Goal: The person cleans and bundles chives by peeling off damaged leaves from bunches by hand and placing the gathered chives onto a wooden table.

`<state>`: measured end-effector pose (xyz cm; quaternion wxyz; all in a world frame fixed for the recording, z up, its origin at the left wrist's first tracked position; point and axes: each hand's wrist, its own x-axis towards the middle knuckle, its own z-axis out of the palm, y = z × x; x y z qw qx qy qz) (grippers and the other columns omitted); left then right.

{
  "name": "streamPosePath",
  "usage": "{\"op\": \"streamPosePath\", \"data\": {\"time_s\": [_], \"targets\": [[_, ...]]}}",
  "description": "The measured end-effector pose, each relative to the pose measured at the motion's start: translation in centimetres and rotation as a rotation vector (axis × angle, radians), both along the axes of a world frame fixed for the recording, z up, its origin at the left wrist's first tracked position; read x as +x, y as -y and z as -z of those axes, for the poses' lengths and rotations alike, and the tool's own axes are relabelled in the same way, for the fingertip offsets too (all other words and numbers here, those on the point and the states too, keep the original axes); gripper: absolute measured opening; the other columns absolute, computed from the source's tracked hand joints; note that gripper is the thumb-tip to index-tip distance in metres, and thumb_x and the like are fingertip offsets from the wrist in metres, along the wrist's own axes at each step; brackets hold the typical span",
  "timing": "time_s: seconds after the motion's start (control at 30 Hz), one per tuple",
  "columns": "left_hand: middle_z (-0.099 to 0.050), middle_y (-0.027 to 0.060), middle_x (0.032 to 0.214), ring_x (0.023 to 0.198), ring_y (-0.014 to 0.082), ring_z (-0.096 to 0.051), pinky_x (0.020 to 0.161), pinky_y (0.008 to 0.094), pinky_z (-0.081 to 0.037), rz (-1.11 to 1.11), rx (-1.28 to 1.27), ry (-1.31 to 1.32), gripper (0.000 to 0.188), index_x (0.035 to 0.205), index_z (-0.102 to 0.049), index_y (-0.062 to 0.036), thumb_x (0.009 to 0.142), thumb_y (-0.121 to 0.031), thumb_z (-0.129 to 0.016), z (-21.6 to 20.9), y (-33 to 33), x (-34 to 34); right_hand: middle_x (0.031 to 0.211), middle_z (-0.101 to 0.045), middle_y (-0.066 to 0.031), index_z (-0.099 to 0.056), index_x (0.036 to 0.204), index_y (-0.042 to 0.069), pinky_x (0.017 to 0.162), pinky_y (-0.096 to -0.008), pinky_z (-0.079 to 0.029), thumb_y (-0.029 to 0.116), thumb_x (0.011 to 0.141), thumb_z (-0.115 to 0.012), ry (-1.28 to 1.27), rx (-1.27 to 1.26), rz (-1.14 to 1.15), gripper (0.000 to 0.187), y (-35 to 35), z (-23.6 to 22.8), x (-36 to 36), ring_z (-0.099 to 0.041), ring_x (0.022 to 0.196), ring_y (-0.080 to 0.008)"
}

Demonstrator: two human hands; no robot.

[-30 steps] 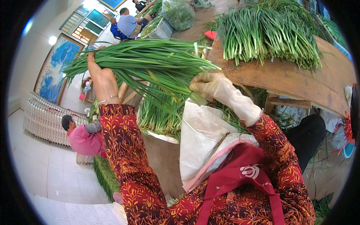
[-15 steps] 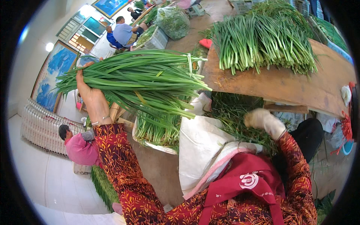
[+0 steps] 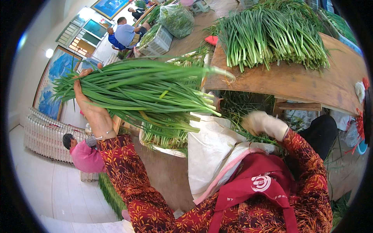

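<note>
A thick bunch of long, flat green leaves with pale stalk ends (image 3: 147,87) is held up in the air, nearly level, in front of the wearer's body. It is grasped near its leafy end by the bare left hand (image 3: 84,75), whose fingers are closed around the leaves, while the pale stalk ends are pointed to the right. One stalk at the upper side of the bunch is blurred, and its pale end is stretched out farther than the others. The right hand, covered with a whitish glove (image 3: 256,122), is placed low at the right, apart from the bunch and near a heap of loose dark green leaves (image 3: 246,103); because it is blurred, it cannot be told whether anything is gripped by it. Below the bunch, a shallow white container (image 3: 168,151) is seen, filled with similar green stalks (image 3: 165,136). A white woven sheet with a pink edge (image 3: 213,149) is spread just beside a dark red cloth apron (image 3: 254,190), which is worn over red-and-orange patterned clothing (image 3: 134,174). Beyond the right hand, a large pile of green stalks with pale ends (image 3: 272,39) is laid on a brown wooden worktop (image 3: 342,66). At the left, a person in a pink top (image 3: 88,155) is seen.
</note>
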<state>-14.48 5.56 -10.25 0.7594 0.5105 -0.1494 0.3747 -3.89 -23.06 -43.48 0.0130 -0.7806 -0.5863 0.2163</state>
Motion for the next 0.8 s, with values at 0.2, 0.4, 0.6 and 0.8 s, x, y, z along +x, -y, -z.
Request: {"op": "streamPosePath", "data": {"time_s": [0.2,0.4,0.6,0.8], "targets": [[-0.045,0.001,0.076,0.081,0.013,-0.048,0.098,0.0382,-0.028,0.02,-0.006,-0.01,0.01,0.078,-0.041,-0.0077,0.076,-0.011,-0.051,0.5,-0.1,-0.4,0.104,-0.054,-0.0094,-0.049,0.109,0.002,0.079,-0.0292,-0.04,0.033,0.072,-0.058,-0.663,0.575,0.641,0.05,2.9,-2.8,-0.2,-0.05,0.096,-0.0205],[-0.044,0.0023,0.076,0.079,0.013,-0.047,0.095,0.0408,-0.031,0.051,-0.002,-0.015,0.008,0.078,-0.041,-0.0069,0.082,-0.014,-0.04,1.2,0.0,-0.3,0.1,-0.053,-0.0027,-0.046,0.113,0.004,0.071,-0.022,-0.039,0.032,0.074,-0.059,-1.419,1.203,0.231,0.05,-2.8,-12.3,-0.6,-0.047,0.078,-0.0077],[-0.044,0.0016,0.076,0.079,0.0123,-0.047,0.095,0.0397,-0.031,0.089,-0.026,-0.005,0.007,0.079,-0.04,-0.0072,0.079,-0.012,-0.045,1.7,-0.4,-0.9,0.081,-0.056,-0.0003,-0.054,0.097,0.004,0.062,-0.0189,-0.038,0.025,0.076,-0.058,-1.367,1.325,0.301,0.03,-3.5,-13.6,-1.3,-0.046,0.068,-0.006],[-0.043,0.0005,0.075,0.079,0.0126,-0.047,0.095,0.0371,-0.031,0.049,-0.085,-0.008,0.007,0.079,-0.04,-0.0075,0.079,-0.012,-0.045,2.2,-0.7,0.6,0.092,-0.057,-0.0023,-0.051,0.102,0.007,0.055,-0.016,-0.038,0.024,0.077,-0.056,-1.354,1.304,0.466,0.03,0.7,-11.0,1.0,-0.044,0.059,-0.0024]]}}
